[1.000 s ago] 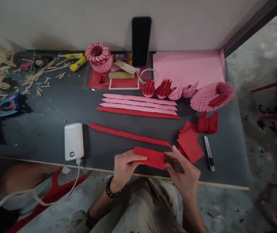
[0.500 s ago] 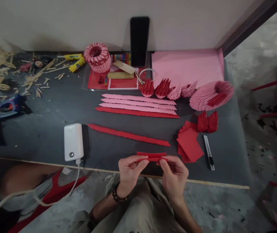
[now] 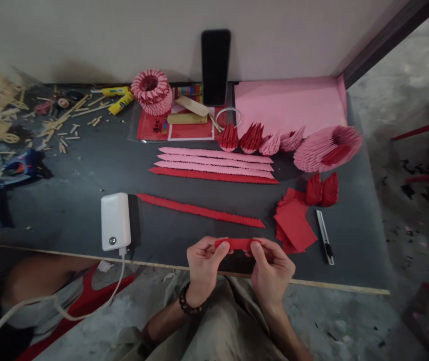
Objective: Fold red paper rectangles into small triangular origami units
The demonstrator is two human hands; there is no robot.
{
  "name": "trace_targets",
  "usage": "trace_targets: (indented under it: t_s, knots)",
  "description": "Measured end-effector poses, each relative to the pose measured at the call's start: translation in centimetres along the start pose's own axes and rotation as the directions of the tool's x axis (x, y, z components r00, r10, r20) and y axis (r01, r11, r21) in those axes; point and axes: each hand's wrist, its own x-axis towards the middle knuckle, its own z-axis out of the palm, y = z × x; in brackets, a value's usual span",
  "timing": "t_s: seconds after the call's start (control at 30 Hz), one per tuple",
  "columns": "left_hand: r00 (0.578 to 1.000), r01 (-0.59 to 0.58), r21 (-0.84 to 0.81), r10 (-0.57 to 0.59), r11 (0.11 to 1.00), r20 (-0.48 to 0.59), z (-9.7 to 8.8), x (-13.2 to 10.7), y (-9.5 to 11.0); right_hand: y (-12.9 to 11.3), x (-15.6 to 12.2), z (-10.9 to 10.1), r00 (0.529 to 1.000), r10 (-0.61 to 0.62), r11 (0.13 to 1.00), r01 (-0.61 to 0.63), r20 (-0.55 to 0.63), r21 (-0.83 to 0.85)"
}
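Note:
A narrow folded strip of red paper (image 3: 238, 243) is pinched at both ends, just above the near table edge. My left hand (image 3: 201, 264) grips its left end and my right hand (image 3: 272, 268) grips its right end, thumbs pressed on it. A stack of red paper squares (image 3: 293, 224) lies right beside my right hand. A long red chain of folded pieces (image 3: 199, 209) stretches across the table just beyond my hands.
A utility knife (image 3: 325, 229) lies right of the red squares. A white power bank (image 3: 115, 221) with a cable sits at left. Pink and red strips (image 3: 214, 164), folded paper models (image 3: 325, 147), a phone (image 3: 215, 65), pink sheet (image 3: 289, 103) and wooden sticks (image 3: 60, 120) fill the dark table (image 3: 67, 200).
The flat red sheet was folded in half lengthwise into a narrow strip. Both hands drew closer together and now pinch the fold flat.

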Motion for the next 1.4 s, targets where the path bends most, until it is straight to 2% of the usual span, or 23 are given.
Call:
trace_targets:
  t_s: [0.27, 0.53, 0.73, 0.83, 1.0, 1.1, 1.2, 1.27, 1.3, 1.33, 1.37, 1.4]
  knots:
    - [0.997, -0.071, 0.077, 0.073, 0.994, -0.023, -0.1, 0.1, -0.2, 0.1, -0.1, 0.3, 1.0, -0.003, 1.0, 0.004, -0.028, 0.01]
    - [0.997, -0.065, 0.097, 0.069, 0.993, -0.033, -0.6, 0.2, -0.4, 0.0, -0.2, 0.2, 1.0, 0.002, 1.0, -0.002, 0.01, -0.031]
    - [0.999, -0.054, 0.203, 0.054, 0.978, 0.001, -1.0, 0.4, 0.7, -0.4, -0.1, 0.1, 1.0, -0.026, 0.998, 0.027, 0.012, -0.053]
    - [0.996, -0.083, 0.225, 0.087, 0.971, -0.009, -0.9, 0.1, 0.9, -0.6, -0.5, 0.3, 0.999, -0.016, 0.998, 0.018, 0.044, -0.052]
    - [0.984, -0.169, 0.193, 0.177, 0.967, -0.028, -0.4, -0.9, 0.3, -0.6, -2.5, 1.4, 0.969, 0.105, 0.994, -0.108, 0.224, 0.001]
    - [0.98, -0.194, 0.188, 0.199, 0.963, -0.01, -0.5, -1.4, 0.0, -0.7, -3.3, 2.0, 0.963, 0.168, 0.982, -0.181, 0.21, 0.045]
    - [0.979, -0.202, 0.187, 0.204, 0.961, 0.011, -1.0, -1.7, 0.2, -1.5, -2.5, 2.0, 0.949, 0.234, 0.962, -0.257, 0.211, 0.088]
    - [0.973, -0.22, 0.194, 0.228, 0.956, -0.021, -1.6, -1.7, 0.5, -2.3, -1.1, 1.4, 0.973, 0.197, 0.97, -0.211, 0.122, 0.123]
    - [0.967, -0.233, 0.192, 0.248, 0.953, -0.056, -1.9, -1.6, 0.7, -2.6, -0.3, 1.0, 0.989, 0.138, 0.979, -0.143, 0.047, 0.145]
    - [0.958, -0.248, 0.186, 0.269, 0.951, -0.097, -2.2, -1.5, 0.9, -2.8, 0.4, 0.6, 0.995, 0.018, 0.986, -0.001, -0.102, 0.168]
    - [0.949, -0.261, 0.176, 0.286, 0.949, -0.135, -2.5, -1.4, 1.1, -2.9, 0.9, 0.2, 0.972, -0.092, 0.977, 0.13, -0.218, 0.167]
    - [0.942, -0.27, 0.163, 0.295, 0.949, -0.161, -2.7, -1.3, 1.2, -2.9, 1.1, -0.2, 0.957, -0.131, 0.971, 0.176, -0.259, 0.159]
